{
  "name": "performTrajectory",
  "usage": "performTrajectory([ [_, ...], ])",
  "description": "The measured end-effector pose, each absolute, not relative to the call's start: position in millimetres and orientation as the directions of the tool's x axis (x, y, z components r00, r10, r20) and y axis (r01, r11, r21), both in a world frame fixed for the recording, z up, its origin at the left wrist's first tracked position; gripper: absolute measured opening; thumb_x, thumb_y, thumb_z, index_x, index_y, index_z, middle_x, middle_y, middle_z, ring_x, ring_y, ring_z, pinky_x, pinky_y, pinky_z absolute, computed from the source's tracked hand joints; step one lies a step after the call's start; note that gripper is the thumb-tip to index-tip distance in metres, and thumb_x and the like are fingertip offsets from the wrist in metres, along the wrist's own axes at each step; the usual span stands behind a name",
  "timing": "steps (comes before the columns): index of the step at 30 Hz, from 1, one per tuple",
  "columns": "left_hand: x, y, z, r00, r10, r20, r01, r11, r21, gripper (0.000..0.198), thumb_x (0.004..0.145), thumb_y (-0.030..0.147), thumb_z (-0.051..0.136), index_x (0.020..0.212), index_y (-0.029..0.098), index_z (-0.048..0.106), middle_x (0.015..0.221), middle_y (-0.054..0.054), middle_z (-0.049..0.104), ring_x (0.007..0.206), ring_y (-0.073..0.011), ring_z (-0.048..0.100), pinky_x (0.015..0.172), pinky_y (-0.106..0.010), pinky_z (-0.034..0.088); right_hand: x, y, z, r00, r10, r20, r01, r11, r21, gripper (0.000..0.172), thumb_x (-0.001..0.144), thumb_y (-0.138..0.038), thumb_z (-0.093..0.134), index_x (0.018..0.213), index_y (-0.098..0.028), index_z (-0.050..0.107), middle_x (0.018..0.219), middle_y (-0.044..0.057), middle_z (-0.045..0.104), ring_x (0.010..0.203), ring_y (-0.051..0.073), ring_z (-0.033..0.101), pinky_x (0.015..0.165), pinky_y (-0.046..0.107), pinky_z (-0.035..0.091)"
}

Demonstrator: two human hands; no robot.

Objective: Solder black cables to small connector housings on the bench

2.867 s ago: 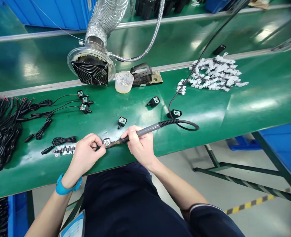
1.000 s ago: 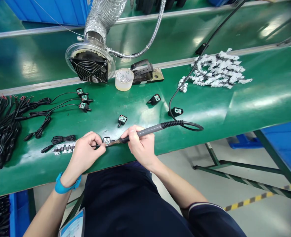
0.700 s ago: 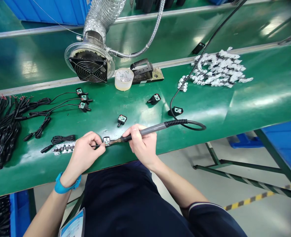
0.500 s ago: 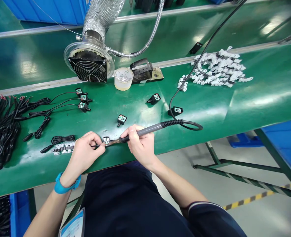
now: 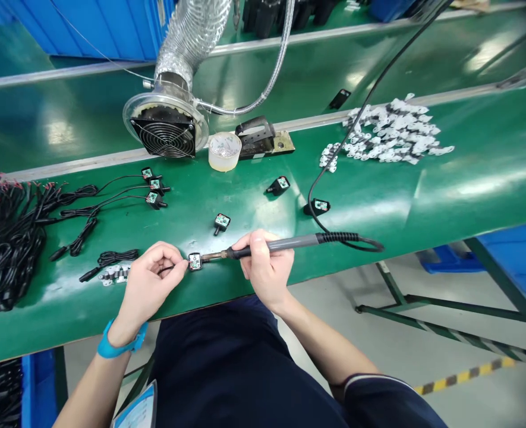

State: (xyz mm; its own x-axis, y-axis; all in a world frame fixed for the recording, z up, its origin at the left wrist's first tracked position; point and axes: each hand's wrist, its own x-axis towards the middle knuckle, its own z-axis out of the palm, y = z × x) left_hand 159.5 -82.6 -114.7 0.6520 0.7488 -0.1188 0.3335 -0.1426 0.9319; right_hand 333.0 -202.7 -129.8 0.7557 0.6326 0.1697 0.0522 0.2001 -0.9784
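The right hand (image 5: 269, 267) sits farther right with the iron (image 5: 289, 242), its handle now more level and its tip at the right edge of the module (image 5: 195, 261) rather than the lower corner. The left hand (image 5: 152, 278) backs off the module's face — more shows — and covers more of the white strip (image 5: 115, 273). Behind, a black case (image 5: 340, 99) slides left past the cord (image 5: 396, 58).

Left hand (image 5: 156, 276) near front edge of bench (image 5: 468, 196), thumb and forefinger pinched together, other fingers curled. Left wrist (image 5: 126, 324) above front edge, left forearm (image 5: 95, 383) slanting up from lower left. Right hand (image 5: 269, 270) apart from left, fingers closed in pen-like grip. Right forearm (image 5: 329, 342) reaching in over same edge from lower right.
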Motion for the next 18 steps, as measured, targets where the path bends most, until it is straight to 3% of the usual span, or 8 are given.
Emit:
performTrajectory([
  [4, 152.7, -82.6, -107.3, 0.582, 0.813, 0.025, 0.211, -0.181, 0.961, 0.016, 0.089, 0.028, 0.069, 0.078, 0.02, 0.061, 0.085, -0.002, 0.059, 0.077, -0.0128, 0.056, 0.067, -0.024, 0.046, 327.3, -206.3, -135.5, 0.812, 0.528, 0.25, 0.128, 0.257, -0.958, 0.038, 0.103, -0.034, 0.046, 0.077, -0.017, 0.068, 0.043, -0.007, 0.044, 0.031, 0.009, 0.042, 0.034, 0.021, 0.032],
  [8, 146.7, -79.3, -100.7, 0.5, 0.863, 0.074, 0.177, -0.185, 0.967, 0.014, 0.09, 0.029, 0.069, 0.08, 0.02, 0.062, 0.088, -0.002, 0.058, 0.078, -0.0134, 0.057, 0.068, -0.024, 0.048, 328.0, -210.0, -154.6, 0.791, 0.427, 0.439, 0.368, 0.241, -0.898, 0.029, 0.102, -0.025, 0.044, 0.089, -0.017, 0.069, 0.057, -0.003, 0.058, 0.044, 0.013, 0.057, 0.047, 0.027, 0.049],
  [13, 137.5, -74.2, -87.8, 0.422, 0.885, 0.199, 0.204, -0.307, 0.93, 0.018, 0.09, 0.035, 0.067, 0.078, 0.021, 0.063, 0.09, -0.004, 0.059, 0.084, -0.0169, 0.059, 0.076, -0.029, 0.051, 334.8, -217.4, -177.5, 0.498, 0.357, 0.79, 0.779, 0.216, -0.589, 0.025, 0.094, -0.016, 0.051, 0.113, -0.021, 0.067, 0.079, 0.004, 0.071, 0.071, 0.021, 0.07, 0.064, 0.036, 0.058],
  [15, 128.7, -67.3, -77.9, 0.374, 0.884, 0.28, 0.283, -0.396, 0.874, 0.023, 0.091, 0.038, 0.065, 0.075, 0.022, 0.062, 0.09, -0.005, 0.059, 0.087, -0.0189, 0.059, 0.077, -0.031, 0.051, 334.9, -218.1, -186.2, 0.42, 0.362, 0.832, 0.852, 0.157, -0.499, 0.027, 0.091, -0.016, 0.055, 0.113, -0.023, 0.067, 0.091, 0.007, 0.074, 0.08, 0.024, 0.072, 0.067, 0.036, 0.06],
  [18, 108.2, -45.8, -51.1, 0.242, 0.878, 0.412, 0.368, -0.476, 0.799, 0.026, 0.094, 0.044, 0.06, 0.077, 0.024, 0.06, 0.086, -0.004, 0.059, 0.082, -0.0194, 0.058, 0.072, -0.031, 0.05, 333.7, -207.6, -200.5, 0.404, 0.342, 0.849, 0.864, 0.163, -0.477, 0.027, 0.089, -0.016, 0.059, 0.112, -0.025, 0.069, 0.094, 0.008, 0.074, 0.078, 0.023, 0.072, 0.065, 0.034, 0.059],
])
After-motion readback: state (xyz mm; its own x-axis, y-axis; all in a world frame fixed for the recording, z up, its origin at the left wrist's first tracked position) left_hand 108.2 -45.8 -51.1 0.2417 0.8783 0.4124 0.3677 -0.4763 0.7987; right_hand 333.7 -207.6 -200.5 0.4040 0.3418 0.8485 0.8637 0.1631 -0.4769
